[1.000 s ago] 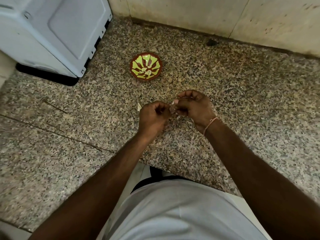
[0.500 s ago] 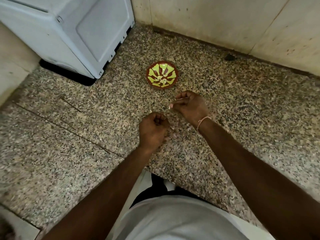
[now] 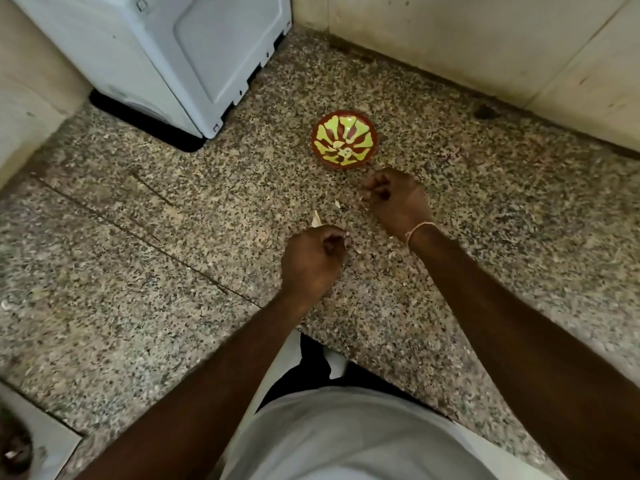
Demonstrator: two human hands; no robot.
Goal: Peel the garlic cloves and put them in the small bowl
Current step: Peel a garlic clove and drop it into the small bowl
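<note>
Your left hand sits just below the middle of the frame with its fingers curled tight, and a pale sliver shows at the fingertips, likely a garlic clove, though it is too small to tell for sure. Your right hand lies up and to the right of it, fingers curled in too; a tiny pale bit peeks at its fingertips, and you cannot tell from this view whether it pinches anything. Both hands are apart, over the speckled stone counter.

On your right wrist a thin pale band shows.

Between the hands, pale scraps of skin lie on the counter, one just above your left hand and a smaller one near your right.

Above your right hand, close to it but not touching, stands the bowl, red with a yellow-green pattern, with pale pieces inside.

At the upper left of the frame a white appliance stands on the counter, against the wall.
</note>
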